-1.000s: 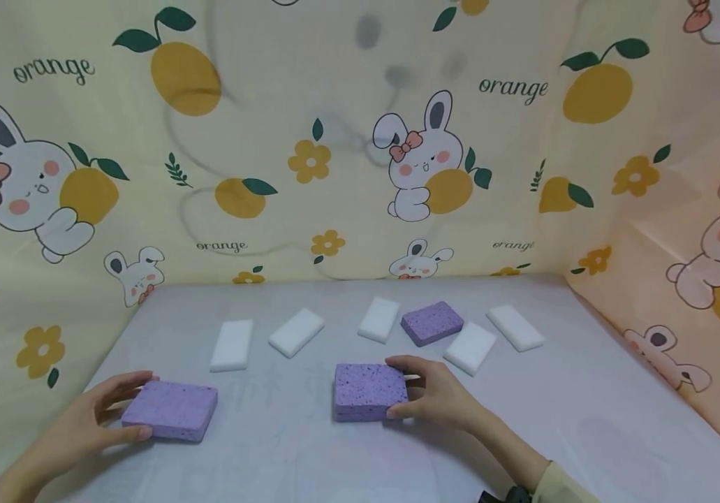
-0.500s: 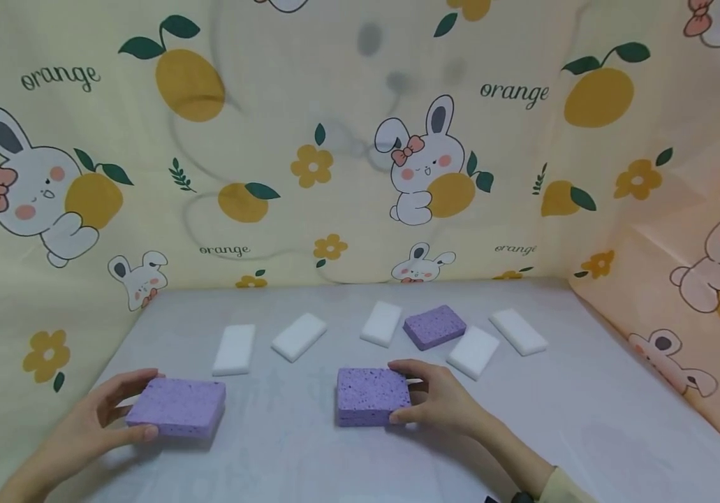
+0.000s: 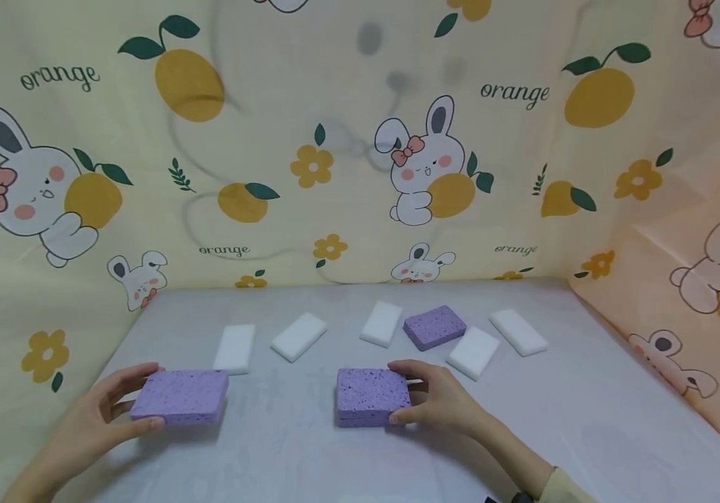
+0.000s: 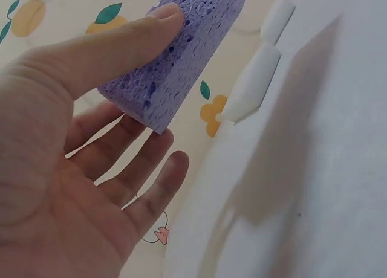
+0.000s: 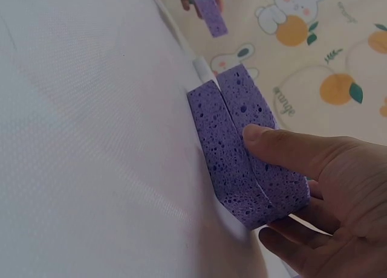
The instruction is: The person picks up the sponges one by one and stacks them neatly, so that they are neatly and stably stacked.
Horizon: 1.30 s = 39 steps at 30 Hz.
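My left hand (image 3: 92, 423) pinches a purple sponge (image 3: 180, 397) by its left end, thumb at the near side and fingers at the far side. In the left wrist view that sponge (image 4: 181, 60) hangs above the table, its shadow falling on the white surface. My right hand (image 3: 438, 398) grips the right end of another purple sponge (image 3: 372, 391) near the table's middle. Seen from the right wrist, this upper sponge (image 5: 254, 109) lies flush on a second purple sponge (image 5: 211, 127), the thumb touching the upper one near the seam.
Farther back lie a third flat purple sponge (image 3: 435, 327) and several white blocks, among them one at the left (image 3: 236, 348) and one at the far right (image 3: 519, 332). A patterned cloth (image 3: 334, 209) hangs behind the table (image 3: 284, 447) and along its sides.
The left hand has lifted its sponge off the table and shifted it slightly right and away, now overlapping the left white block in view. The right hand keeps its hold in place.
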Tool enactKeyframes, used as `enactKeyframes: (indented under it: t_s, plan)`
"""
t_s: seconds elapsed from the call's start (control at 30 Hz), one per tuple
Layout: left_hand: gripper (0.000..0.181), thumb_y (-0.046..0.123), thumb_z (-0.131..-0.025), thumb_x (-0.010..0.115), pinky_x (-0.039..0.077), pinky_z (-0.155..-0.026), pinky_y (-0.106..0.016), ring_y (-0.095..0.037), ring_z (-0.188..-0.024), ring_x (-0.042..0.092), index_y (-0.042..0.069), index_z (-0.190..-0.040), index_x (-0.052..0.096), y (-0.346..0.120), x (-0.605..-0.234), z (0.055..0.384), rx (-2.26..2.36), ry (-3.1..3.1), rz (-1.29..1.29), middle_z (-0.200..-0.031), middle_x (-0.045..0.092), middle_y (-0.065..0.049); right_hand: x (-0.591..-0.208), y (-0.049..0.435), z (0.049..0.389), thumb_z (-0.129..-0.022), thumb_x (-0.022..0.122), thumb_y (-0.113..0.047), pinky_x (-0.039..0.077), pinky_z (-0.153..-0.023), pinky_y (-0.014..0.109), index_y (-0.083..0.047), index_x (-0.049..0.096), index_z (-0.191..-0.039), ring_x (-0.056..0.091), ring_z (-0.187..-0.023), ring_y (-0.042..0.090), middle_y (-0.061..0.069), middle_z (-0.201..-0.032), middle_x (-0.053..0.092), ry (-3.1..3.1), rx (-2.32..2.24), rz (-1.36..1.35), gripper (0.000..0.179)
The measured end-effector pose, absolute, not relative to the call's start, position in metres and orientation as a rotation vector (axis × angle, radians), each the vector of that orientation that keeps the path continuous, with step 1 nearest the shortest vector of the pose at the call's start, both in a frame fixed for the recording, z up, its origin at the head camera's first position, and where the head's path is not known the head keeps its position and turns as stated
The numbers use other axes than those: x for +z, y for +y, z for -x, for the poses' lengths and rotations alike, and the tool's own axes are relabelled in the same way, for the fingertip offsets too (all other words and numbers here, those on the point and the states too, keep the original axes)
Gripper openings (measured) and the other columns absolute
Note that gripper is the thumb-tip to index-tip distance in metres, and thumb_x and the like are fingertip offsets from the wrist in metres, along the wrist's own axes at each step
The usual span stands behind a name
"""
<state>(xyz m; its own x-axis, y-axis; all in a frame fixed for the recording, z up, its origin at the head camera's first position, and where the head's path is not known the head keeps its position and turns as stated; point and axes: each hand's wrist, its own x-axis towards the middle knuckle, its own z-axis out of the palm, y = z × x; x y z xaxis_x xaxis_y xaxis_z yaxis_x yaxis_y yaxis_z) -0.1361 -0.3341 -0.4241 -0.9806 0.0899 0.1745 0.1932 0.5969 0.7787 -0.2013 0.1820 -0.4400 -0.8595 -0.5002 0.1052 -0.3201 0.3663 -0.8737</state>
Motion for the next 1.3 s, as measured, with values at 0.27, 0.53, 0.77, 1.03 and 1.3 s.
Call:
enactKeyframes:
  t_s: [0.27, 0.53, 0.77, 1.03, 1.3]
  plan:
    - [0.077, 0.025, -0.082, 0.083, 0.045, -0.088, -0.010, 0.010, -0.114, 0.043, 0.005, -0.144, 0.042, -0.329, -0.422, 0.134, -1.348, -2.673, 0.246, -0.140, 0.047, -0.014, -0.441, 0.182, 0.202, -0.069, 0.091, -0.021, 0.050, -0.095, 0.035, 0.001, 0.054, -0.135, 0.059, -0.114, 0.035, 0.018, -0.134, 0.055, 2.453, -1.491, 0.742, 0.079]
    - [0.073, 0.026, -0.083, 0.082, 0.045, -0.087, -0.010, 0.006, -0.113, 0.045, 0.007, -0.143, 0.044, -0.309, -0.419, 0.134, -1.420, -2.649, 0.235, -0.139, 0.048, -0.013, -0.443, 0.181, 0.201, -0.069, 0.091, -0.019, 0.050, -0.095, 0.034, 0.002, 0.053, -0.135, 0.059, -0.114, 0.036, 0.019, -0.134, 0.055, 2.450, -1.500, 0.749, 0.079]
    - [0.073, 0.019, -0.080, 0.084, 0.047, -0.087, -0.013, 0.002, -0.116, 0.047, 0.008, -0.141, 0.046, -0.290, -0.423, 0.135, -1.449, -2.572, 0.335, -0.139, 0.050, -0.014, -0.441, 0.181, 0.201, -0.069, 0.091, -0.019, 0.050, -0.094, 0.035, 0.002, 0.053, -0.135, 0.060, -0.113, 0.036, 0.018, -0.134, 0.055, 2.436, -1.516, 0.735, 0.079]
    - [0.072, 0.014, -0.076, 0.086, 0.050, -0.087, -0.018, -0.002, -0.116, 0.051, 0.007, -0.137, 0.050, -0.278, -0.428, 0.136, -1.526, -2.510, 0.396, -0.137, 0.052, -0.011, -0.439, 0.181, 0.203, -0.069, 0.091, -0.021, 0.051, -0.094, 0.034, 0.002, 0.054, -0.134, 0.061, -0.112, 0.035, 0.019, -0.133, 0.055, 2.461, -1.489, 0.758, 0.079]
    - [0.077, 0.027, -0.076, 0.087, 0.050, -0.088, -0.018, -0.008, -0.117, 0.049, 0.009, -0.140, 0.047, -0.259, -0.423, 0.136, -1.554, -2.568, 0.242, -0.140, 0.049, -0.012, -0.440, 0.181, 0.202, -0.068, 0.091, -0.022, 0.050, -0.094, 0.034, 0.002, 0.054, -0.134, 0.060, -0.112, 0.034, 0.020, -0.134, 0.055, 2.443, -1.509, 0.752, 0.081]
